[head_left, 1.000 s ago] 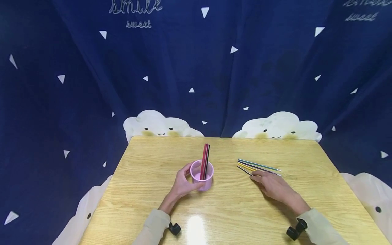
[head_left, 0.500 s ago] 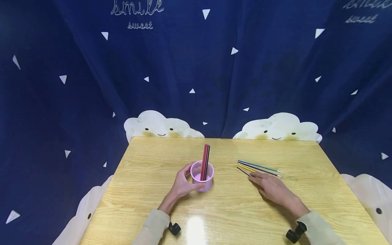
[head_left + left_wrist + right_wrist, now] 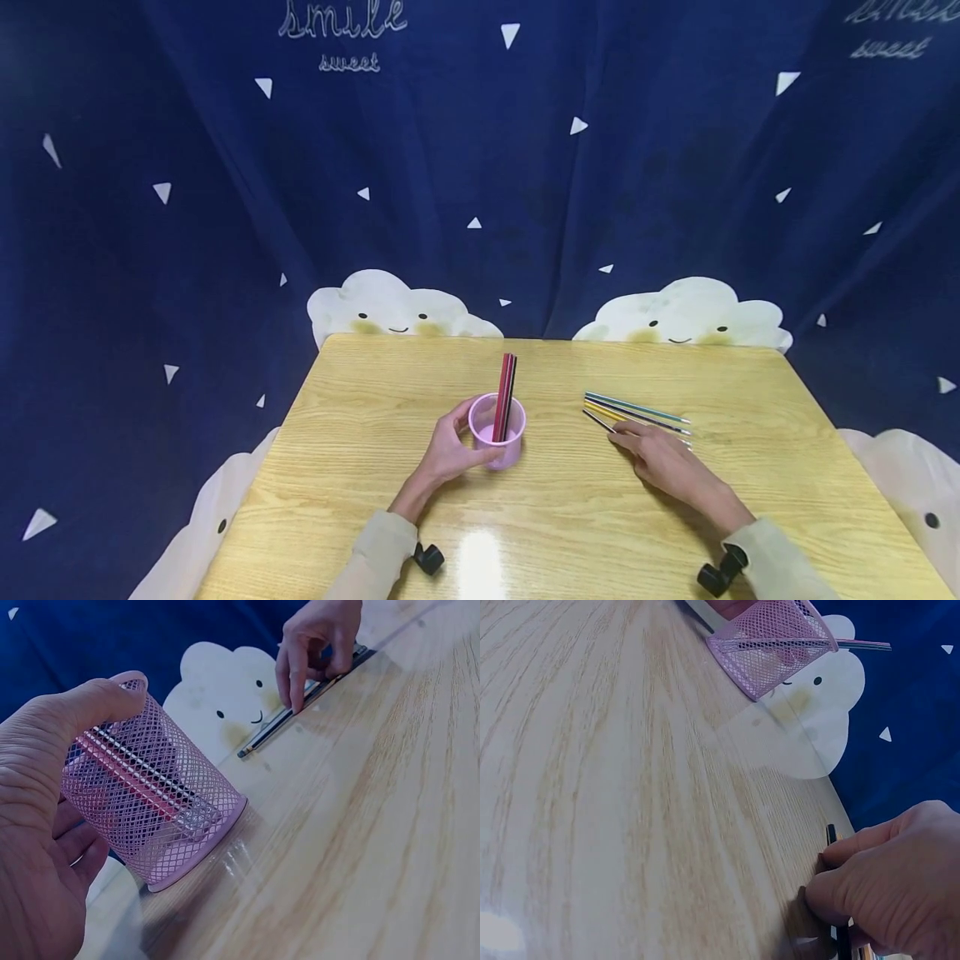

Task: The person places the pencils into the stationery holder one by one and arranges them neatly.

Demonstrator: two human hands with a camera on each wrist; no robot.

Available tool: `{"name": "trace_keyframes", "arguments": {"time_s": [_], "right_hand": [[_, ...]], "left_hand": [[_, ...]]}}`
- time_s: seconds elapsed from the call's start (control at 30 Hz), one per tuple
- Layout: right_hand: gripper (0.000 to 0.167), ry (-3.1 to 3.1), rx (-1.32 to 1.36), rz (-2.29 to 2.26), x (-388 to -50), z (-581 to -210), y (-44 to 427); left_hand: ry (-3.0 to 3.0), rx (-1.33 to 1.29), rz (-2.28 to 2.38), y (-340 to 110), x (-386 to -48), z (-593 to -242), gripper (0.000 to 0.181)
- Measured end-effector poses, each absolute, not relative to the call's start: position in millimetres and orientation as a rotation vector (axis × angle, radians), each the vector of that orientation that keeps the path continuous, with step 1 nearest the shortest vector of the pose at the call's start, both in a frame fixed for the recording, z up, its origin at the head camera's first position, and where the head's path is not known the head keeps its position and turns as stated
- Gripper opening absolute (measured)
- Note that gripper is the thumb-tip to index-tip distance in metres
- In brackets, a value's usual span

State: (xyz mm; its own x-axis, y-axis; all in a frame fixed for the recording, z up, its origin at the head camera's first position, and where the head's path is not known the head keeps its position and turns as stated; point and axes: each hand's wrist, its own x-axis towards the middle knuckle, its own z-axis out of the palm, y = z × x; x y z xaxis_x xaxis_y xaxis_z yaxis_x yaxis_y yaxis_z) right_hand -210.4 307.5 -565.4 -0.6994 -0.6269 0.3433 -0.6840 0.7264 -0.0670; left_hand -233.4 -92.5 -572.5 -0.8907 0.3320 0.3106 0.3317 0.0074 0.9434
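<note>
A pink mesh pencil cup stands on the table, held by my left hand with thumb and fingers curled round its side. Red and black pencils lean upright inside it. To the right, several pencils lie fanned out on the wood, among them a teal pencil and a yellow pencil. My right hand is over their near side, with thumb and fingertips pinching a black pencil. Its palm hides part of the pencils. That black pencil still lies along the table.
The light wooden table ends at a dark blue curtain with white triangles and smiling clouds. Black wrist devices sit at both cuffs. Bare wood lies between the cup and the loose pencils.
My right hand has shifted slightly nearer and left at the black pencil, and more of the pencils' far ends show. My left hand and the cup stay in place. The head view drifts slightly.
</note>
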Motion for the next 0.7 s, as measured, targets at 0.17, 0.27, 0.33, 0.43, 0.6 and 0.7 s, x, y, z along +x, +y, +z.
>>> {"name": "trace_keyframes", "arguments": {"time_s": [0.17, 0.27, 0.33, 0.43, 0.6, 0.7], "right_hand": [[0.058, -2.649, 1.007, 0.27, -208.6, -564.7, 306.0], [0.058, -2.655, 1.007, 0.263, -206.8, -562.0, 304.8], [0.057, -2.667, 1.012, 0.256, -205.5, -559.0, 304.3], [0.057, -2.704, 1.014, 0.253, -203.6, -553.7, 303.4], [0.056, -2.773, 0.993, 0.26, -202.3, -547.7, 302.8], [0.056, -2.779, 0.983, 0.256, -202.1, -547.0, 303.1]], "left_hand": [[2.234, 0.725, 2.079, -91.7, -233.0, -572.5, 0.085], [2.243, 0.709, 2.085, -91.4, -232.6, -572.9, 0.086], [2.25, 0.698, 2.085, -91.1, -232.6, -573.4, 0.087], [2.26, 0.681, 2.078, -90.5, -232.6, -573.5, 0.088], [2.261, 0.662, 2.064, -89.6, -230.9, -568.4, 0.087], [2.243, 0.653, 2.072, -89.4, -225.3, -556.3, 0.085]]}}
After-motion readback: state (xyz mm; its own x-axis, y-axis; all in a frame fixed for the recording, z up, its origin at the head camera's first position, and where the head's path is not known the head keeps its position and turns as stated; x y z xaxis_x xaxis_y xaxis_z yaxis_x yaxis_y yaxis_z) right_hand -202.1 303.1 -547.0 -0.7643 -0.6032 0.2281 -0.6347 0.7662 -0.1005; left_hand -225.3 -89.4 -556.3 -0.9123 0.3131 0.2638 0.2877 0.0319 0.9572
